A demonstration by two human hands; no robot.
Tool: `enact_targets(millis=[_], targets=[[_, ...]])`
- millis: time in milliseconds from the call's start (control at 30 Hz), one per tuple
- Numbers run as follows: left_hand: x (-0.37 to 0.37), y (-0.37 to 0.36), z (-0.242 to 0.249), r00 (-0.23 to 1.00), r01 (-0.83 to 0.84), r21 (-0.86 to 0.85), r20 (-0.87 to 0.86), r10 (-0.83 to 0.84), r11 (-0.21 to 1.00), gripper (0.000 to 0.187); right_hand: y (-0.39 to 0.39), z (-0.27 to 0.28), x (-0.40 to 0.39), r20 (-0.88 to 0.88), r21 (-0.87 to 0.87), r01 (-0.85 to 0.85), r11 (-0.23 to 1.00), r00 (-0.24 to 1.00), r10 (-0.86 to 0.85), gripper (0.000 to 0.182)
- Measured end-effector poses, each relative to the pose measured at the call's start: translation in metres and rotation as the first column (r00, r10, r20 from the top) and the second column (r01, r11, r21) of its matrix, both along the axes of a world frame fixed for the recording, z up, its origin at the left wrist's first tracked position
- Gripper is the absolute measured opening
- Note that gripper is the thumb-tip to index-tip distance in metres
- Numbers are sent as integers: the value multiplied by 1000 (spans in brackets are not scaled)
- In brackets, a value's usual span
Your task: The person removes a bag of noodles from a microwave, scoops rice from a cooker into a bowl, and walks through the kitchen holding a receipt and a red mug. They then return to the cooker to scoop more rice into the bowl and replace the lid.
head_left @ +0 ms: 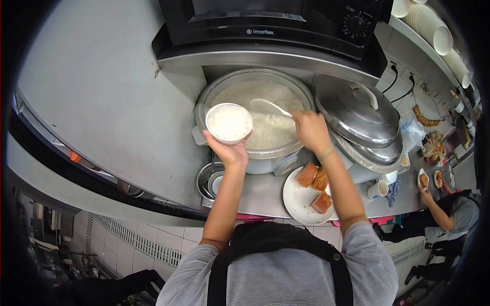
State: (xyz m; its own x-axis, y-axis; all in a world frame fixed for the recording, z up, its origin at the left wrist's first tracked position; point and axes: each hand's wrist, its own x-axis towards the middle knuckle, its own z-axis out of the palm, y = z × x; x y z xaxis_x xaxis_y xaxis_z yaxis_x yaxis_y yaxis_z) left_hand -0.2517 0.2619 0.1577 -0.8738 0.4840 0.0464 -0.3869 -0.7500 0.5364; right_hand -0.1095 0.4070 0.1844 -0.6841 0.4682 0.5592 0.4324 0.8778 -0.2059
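My left hand [229,151] holds up a white bowl [228,142] filled with white rice [229,122], over the near left edge of a large rice cooker [204,97]. Fingers of my right hand [310,130] are wrapped round the handle of a white paddle [265,106]. The paddle's broad end is just above the cooked rice [255,92] in the cooker, to the right of the bowl and apart from it. Below my right forearm, a white plate [296,208] bears several browned chunks [307,174].
A black microwave [265,30] stands on the shelf above the cooker. To the right sits another pot with metal lids [357,109]; a cup [377,189] and blue cloth [392,194] lie beyond. A metal basin [202,178] is at left. Another person [462,214] holds dishes at far right.
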Motion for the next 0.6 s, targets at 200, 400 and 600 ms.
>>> enact_targets(millis=[200, 400, 600], targets=[[-26, -30, -3, 999, 32, -116, -20, -34, 993, 72, 30, -5, -29, 405, 222, -371, 902, 876, 261, 28], [-35, -54, -10, 999, 6, -191, -48, -15, 982, 74, 41, 3, -30, 490, 128, -486, 865, 789, 370, 30], [-36, -66, -6, 994, 101, -238, -14, -108, 966, 74, 87, -7, -31, 490, -483, -188, 855, 752, 441, 40]])
